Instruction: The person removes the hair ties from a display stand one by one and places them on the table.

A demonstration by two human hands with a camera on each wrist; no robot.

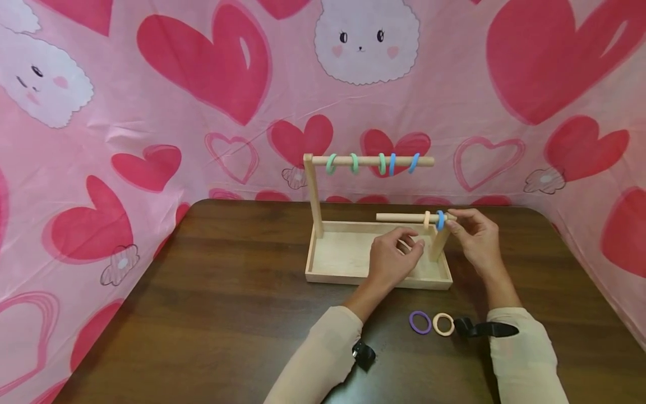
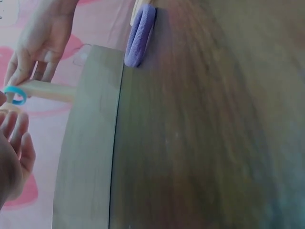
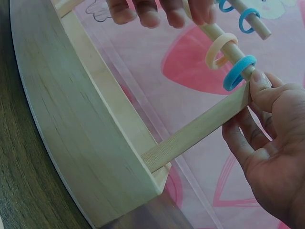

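Note:
A wooden stand has a tray base, a tall left post with an upper rod, and a shorter right post with a lower rod. My right hand grips the top of the short post, thumb close to the rod's end. A blue hair tie hangs on the lower rod beside that thumb, with a cream hair tie next to it. My left hand hovers over the tray in front of the lower rod, fingers loosely bent and holding nothing.
Three green hair ties and two blue hair ties hang on the upper rod. A purple hair tie and a second cream hair tie lie on the dark wooden table before the tray. A pink heart-print cloth hangs behind.

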